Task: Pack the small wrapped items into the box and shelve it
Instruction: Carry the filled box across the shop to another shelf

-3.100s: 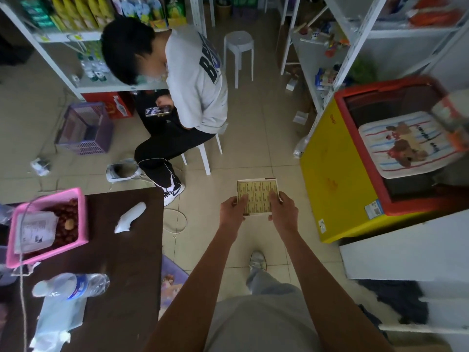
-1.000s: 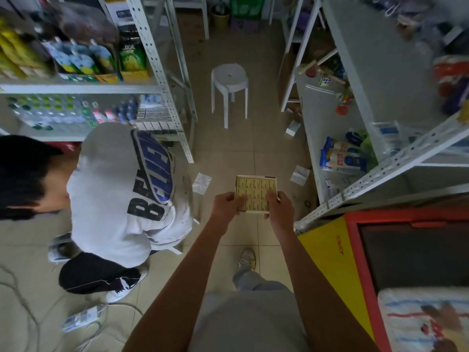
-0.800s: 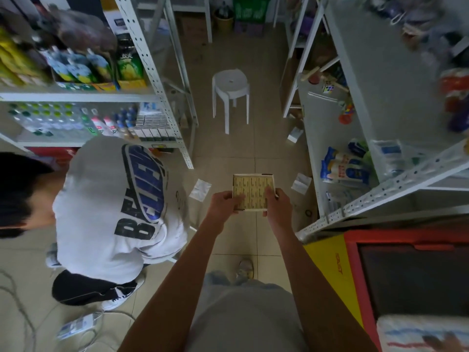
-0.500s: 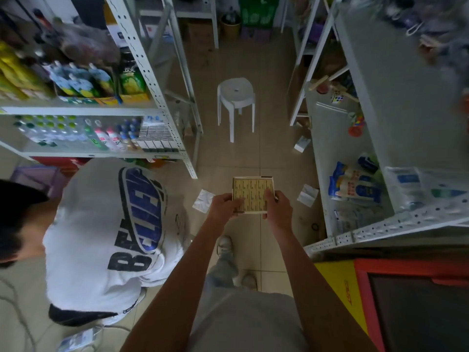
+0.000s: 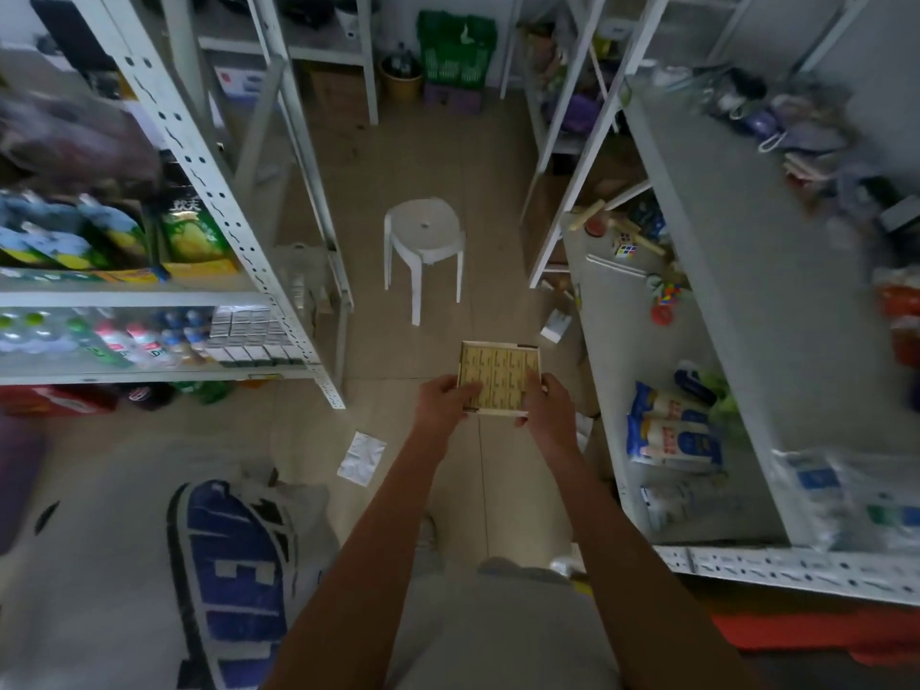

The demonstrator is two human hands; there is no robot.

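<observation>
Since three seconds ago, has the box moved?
Yes. The box, held in both hands, has been carried forward into the aisle, away from the yellow freezer and closer to the white stool.

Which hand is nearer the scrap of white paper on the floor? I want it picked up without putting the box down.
Left. The left hand holds the box at its left edge, on the paper's side; the right hand holds the opposite edge, farther away.

Items' print (image 5: pixel 499 378) too small, right shelf goods (image 5: pixel 806 136) blurred
</observation>
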